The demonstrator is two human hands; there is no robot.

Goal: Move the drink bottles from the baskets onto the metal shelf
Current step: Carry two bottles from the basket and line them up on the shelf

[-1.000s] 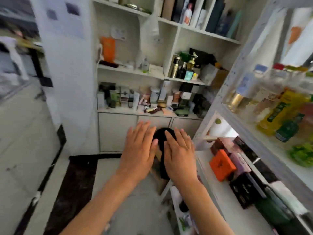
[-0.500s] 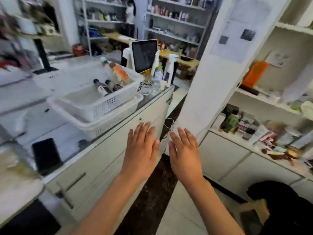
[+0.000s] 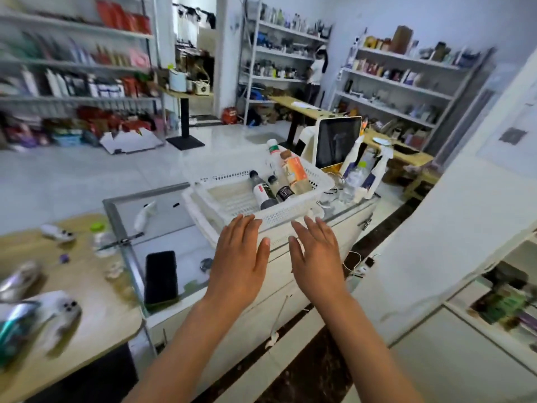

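Nearest: two bare forearms reaching forward over a white counter (image 3: 290, 303). Left hand (image 3: 239, 258), palm down, fingers straight and together, holding nothing; fingertips at the near rim of the baskets. Right hand (image 3: 316, 255), likewise flat and empty, just right of the left hand, a narrow gap between them. Left of the hands, lying flat on the glass counter top: one black phone (image 3: 161, 276). Further left, a wooden table (image 3: 87, 298) carrying a white phone and blurred small items. Beyond the fingertips: white plastic baskets (image 3: 290, 216), one nested inside another, on the counter. In the upper basket, at its right side: drink bottles (image 3: 279, 181), about five; two dark-capped ones lie tilted, a white-capped one and an orange-labelled one lean against the far rim. Just right of the baskets: spray bottles (image 3: 376, 170) and a clear water bottle. Behind these: a screen on a cream stand (image 3: 337, 142). Far: metal shelving (image 3: 401, 80) stocked with goods along the back wall, and a person standing at it.
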